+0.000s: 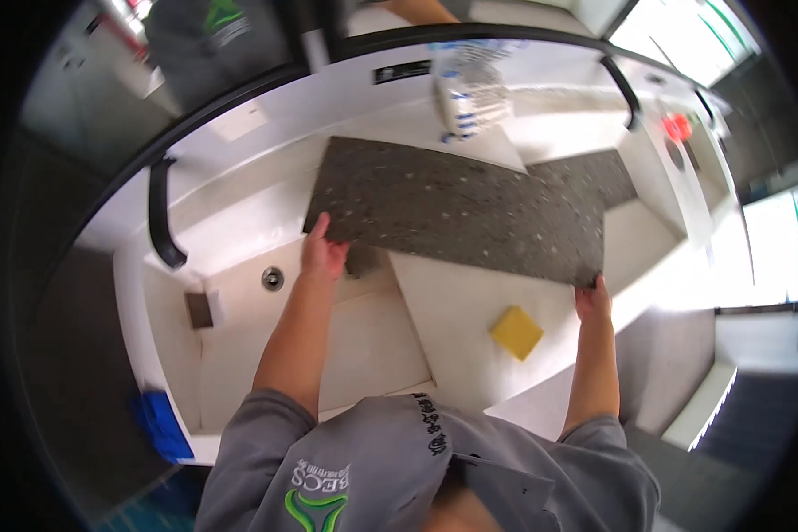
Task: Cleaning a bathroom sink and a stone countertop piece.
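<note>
A dark grey speckled slab (452, 206) slants across a long white trough sink (253, 359), held at both ends. My left hand (322, 256) grips its lower left corner, thumb on the upper face. At the lower right corner my right hand (593, 302) pinches the edge; most of its fingers are hidden underneath. Beyond the slab's right end shows another dark speckled surface (612, 178), partly covered by it. A yellow sponge (517, 332) lies on the pale flat ledge (452, 319) between my hands, touched by neither.
Black taps (159, 213) (622, 90) jut from the back wall. A blurred plastic packet (469, 100) stands behind the slab. In the left basin is a round drain (272, 278). A blue cloth-like item (163, 425) hangs at the left rim, and a red object (677, 126) sits far right.
</note>
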The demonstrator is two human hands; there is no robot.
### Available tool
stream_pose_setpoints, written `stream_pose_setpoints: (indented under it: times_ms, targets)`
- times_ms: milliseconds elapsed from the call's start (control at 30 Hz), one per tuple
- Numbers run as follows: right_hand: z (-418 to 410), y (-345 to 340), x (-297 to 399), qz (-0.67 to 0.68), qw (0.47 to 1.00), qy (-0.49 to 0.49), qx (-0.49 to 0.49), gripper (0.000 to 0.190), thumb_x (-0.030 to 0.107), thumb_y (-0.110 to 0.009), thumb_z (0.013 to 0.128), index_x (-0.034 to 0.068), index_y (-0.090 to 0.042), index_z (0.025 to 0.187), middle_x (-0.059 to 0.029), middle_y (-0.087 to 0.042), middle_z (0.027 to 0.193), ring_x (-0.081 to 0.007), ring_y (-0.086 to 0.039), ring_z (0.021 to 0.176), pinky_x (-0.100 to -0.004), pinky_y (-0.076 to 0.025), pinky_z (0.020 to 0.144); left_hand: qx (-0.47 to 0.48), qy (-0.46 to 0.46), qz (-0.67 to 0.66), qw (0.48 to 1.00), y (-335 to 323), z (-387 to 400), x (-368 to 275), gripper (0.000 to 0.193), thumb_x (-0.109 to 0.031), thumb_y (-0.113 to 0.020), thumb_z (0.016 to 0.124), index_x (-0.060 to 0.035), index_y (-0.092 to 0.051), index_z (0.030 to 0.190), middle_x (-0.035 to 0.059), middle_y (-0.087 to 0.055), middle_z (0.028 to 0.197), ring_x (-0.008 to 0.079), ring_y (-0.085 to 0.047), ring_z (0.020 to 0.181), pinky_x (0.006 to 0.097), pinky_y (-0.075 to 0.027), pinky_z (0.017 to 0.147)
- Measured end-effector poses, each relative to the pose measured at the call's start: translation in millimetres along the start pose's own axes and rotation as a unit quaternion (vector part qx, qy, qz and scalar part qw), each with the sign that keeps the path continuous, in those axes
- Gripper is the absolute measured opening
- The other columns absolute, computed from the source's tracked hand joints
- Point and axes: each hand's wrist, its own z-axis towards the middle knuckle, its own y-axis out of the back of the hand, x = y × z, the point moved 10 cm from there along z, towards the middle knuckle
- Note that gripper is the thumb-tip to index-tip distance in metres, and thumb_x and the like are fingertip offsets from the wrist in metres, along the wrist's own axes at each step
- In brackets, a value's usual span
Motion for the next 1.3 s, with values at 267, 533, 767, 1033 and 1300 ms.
stream_pose_setpoints:
  times_ms: [267, 533, 767, 1033, 1300]
  targets:
    - [-150.9, -53.9, 1.5, -0.551, 0.695, 0.429, 0.175, 0.066, 0.024, -0.069, 0.071, 0.008, -0.038, 0.127, -0.0175, -0.040, 0.124, -0.0349, -0.039, 0.115, -0.0392, -0.033, 0.097, 0.002, 0.021, -0.014, 1.000, 9.9, -41.7, 11.4, 0.032, -0.014, -0.047, 0.089, -0.0023, -0.046, 0.118, 0.0118, -0.053, 0.117, 0.0260, -0.050, 0.108, 0.0406, -0.043, 0.091]
    - [-248.2, -79.9, -53.3, -0.685, 0.495, 0.466, 0.261, 0.064, 0.037, -0.067, 0.069, 0.015, -0.044, 0.124, -0.0166, -0.038, 0.124, -0.0352, -0.030, 0.122, -0.0496, -0.024, 0.100, 0.029, 0.049, 0.030, 0.998, 27.4, -52.3, -4.0, 0.030, -0.014, -0.050, 0.086, -0.0049, -0.051, 0.115, 0.0092, -0.055, 0.115, 0.0230, -0.055, 0.103, 0.0374, -0.045, 0.090]
    - [-210.8, -74.5, -70.5, -0.668, 0.533, 0.458, 0.245, 0.056, 0.012, -0.065, 0.071, 0.016, -0.045, 0.124, -0.0137, -0.041, 0.122, -0.0332, -0.042, 0.108, -0.0429, -0.036, 0.091, 0.086, -0.006, 0.187, 0.978, -1.2, -55.8, -24.6, 0.039, -0.009, -0.048, 0.086, -0.0062, -0.041, 0.124, 0.0072, -0.050, 0.120, 0.0220, -0.050, 0.108, 0.0362, -0.042, 0.092]
    - [-252.6, -220.0, -122.0, -0.534, 0.534, 0.573, 0.317, 0.048, 0.019, -0.065, 0.070, 0.017, -0.052, 0.116, -0.0148, -0.045, 0.120, -0.0326, -0.047, 0.103, -0.0451, -0.036, 0.088, 0.073, -0.017, 0.174, 0.982, 2.9, -85.7, -6.8, 0.049, -0.006, -0.048, 0.086, -0.0072, -0.030, 0.131, 0.0078, -0.043, 0.126, 0.0241, -0.044, 0.114, 0.0392, -0.037, 0.096]
    - [-85.2, -183.0, -22.4, -0.664, 0.536, 0.521, 0.027, 0.022, 0.018, -0.052, 0.078, 0.017, -0.059, 0.099, -0.0104, -0.057, 0.094, -0.0284, -0.053, 0.087, -0.0396, -0.041, 0.079, 0.059, -0.047, 0.180, 0.981, 17.5, -87.3, -10.8, 0.049, -0.004, -0.047, 0.085, -0.0063, -0.031, 0.131, 0.0084, -0.042, 0.127, 0.0241, -0.043, 0.114, 0.0400, -0.036, 0.096]
